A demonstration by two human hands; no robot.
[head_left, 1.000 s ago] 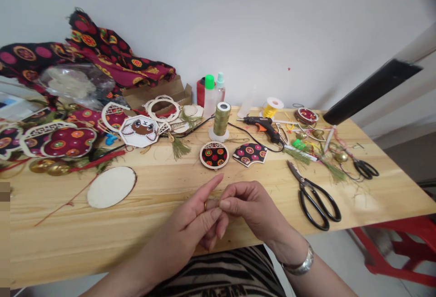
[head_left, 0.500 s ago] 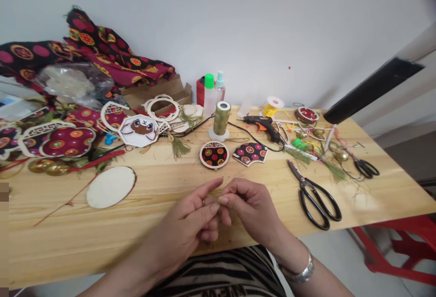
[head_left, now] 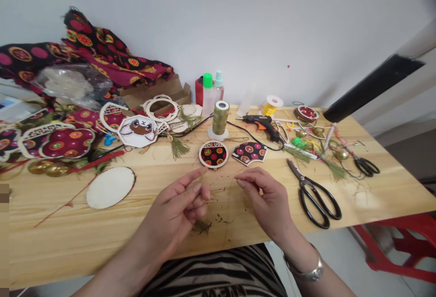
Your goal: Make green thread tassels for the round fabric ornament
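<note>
My left hand is closed over the table, thumb against the fingers, with a faint thin thread at its fingertips. To its right, my right hand pinches thumb and forefinger together; what looks like a fine thread is there, hard to see. Just beyond the hands lie a round wooden-framed ornament with patterned fabric and a notched fabric-covered piece. Behind them stands a spool of olive-green thread. Green thread scraps lie beneath my left hand.
Large black-handled scissors lie right of my right hand. A glue gun and a yellow spool are farther back. On the left are a white oval disc, a sheep-face piece and bunched patterned fabric.
My hands were together at the fingertips and have moved apart, the left going left and the right going right. Dark and green scraps on the table now show between them.
</note>
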